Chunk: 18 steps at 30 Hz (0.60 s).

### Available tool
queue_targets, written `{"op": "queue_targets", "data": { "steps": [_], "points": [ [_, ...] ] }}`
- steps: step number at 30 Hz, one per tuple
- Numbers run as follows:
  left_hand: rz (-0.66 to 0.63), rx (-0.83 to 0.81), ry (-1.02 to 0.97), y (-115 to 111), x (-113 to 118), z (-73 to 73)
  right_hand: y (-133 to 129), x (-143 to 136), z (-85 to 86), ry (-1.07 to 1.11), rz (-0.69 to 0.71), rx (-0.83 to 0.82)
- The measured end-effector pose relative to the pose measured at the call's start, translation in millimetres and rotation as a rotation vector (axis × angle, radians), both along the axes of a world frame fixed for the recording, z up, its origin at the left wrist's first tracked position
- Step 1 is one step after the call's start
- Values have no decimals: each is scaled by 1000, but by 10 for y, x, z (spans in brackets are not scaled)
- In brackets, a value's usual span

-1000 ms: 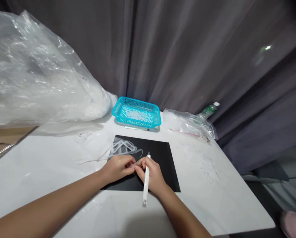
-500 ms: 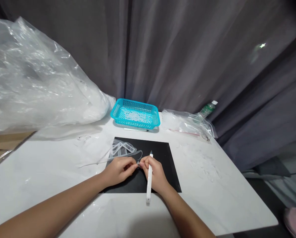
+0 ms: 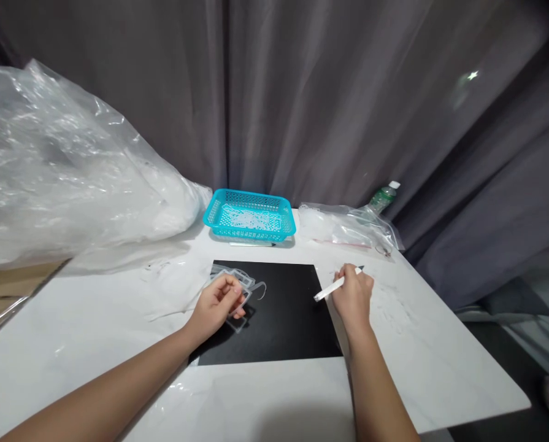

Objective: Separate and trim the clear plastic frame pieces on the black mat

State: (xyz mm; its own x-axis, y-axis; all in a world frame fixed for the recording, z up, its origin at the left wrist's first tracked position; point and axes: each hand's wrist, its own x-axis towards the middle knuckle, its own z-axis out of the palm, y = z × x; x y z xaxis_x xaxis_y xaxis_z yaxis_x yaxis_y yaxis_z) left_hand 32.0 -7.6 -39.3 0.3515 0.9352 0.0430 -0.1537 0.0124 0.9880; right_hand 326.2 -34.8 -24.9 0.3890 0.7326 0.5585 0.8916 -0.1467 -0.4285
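Translucent plastic frame (image 3: 247, 297) was pinched between the thumb and fingers of my left hand (image 3: 216, 305), above the left part of a black mat (image 3: 292, 319); my fingers hid much of its outline. Just behind it, paler loops of plastic (image 3: 243, 275) lay at the mat's far left corner, and a thin curled strip (image 3: 262, 289) showed to the right of them. My hands were well apart: the right hand (image 3: 353, 298) was just past the mat's right edge, closed around a slim white tool (image 3: 330, 290), which slanted with its dark tip pointing away and to the right.

The mat lay flat on a white surface (image 3: 440, 374). On the right, beyond that hand, clear scraps (image 3: 396, 316) were scattered, too faint for me to make out singly. Behind the mat was a blue perforated basket (image 3: 237, 233) with whitish bits inside, and a slim pen-like stick (image 3: 251, 244) lay along its front. Right of the basket was a clear bag (image 3: 343, 230), with a green bottle (image 3: 383, 197) leaning behind it. A huge plastic bag (image 3: 81, 172) bulged on the left, near some brown cardboard (image 3: 16, 285), and grey curtains (image 3: 302, 110) hung behind everything.
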Motion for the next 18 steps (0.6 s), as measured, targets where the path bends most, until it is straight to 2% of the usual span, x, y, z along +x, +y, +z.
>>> {"op": "queue_targets", "data": {
  "steps": [2, 3, 5, 8, 10, 13, 18],
  "points": [
    [-38, -39, -14, -21, 15, -1, 5, -44, -4, 59, 40, 16],
    [-53, -54, -16, -31, 21, -4, 8, -115, -18, 158, 119, 16],
    [-78, -78, -16, -44, 31, -14, 4, -325, -63, 468, 358, -21],
    [-121, -79, -21, -52, 42, -41, -49, -676, -130, 994, 746, -161],
    [-150, -43, -26, -50, 45, -67, -107, -846, -147, 1222, 902, -246],
    [-169, 19, -32, -40, 44, -103, -180, -953, -134, 1331, 951, -333],
    [-160, 49, -15, -25, 39, -102, -199, -915, -107, 1446, 955, -377]
  ]
}}
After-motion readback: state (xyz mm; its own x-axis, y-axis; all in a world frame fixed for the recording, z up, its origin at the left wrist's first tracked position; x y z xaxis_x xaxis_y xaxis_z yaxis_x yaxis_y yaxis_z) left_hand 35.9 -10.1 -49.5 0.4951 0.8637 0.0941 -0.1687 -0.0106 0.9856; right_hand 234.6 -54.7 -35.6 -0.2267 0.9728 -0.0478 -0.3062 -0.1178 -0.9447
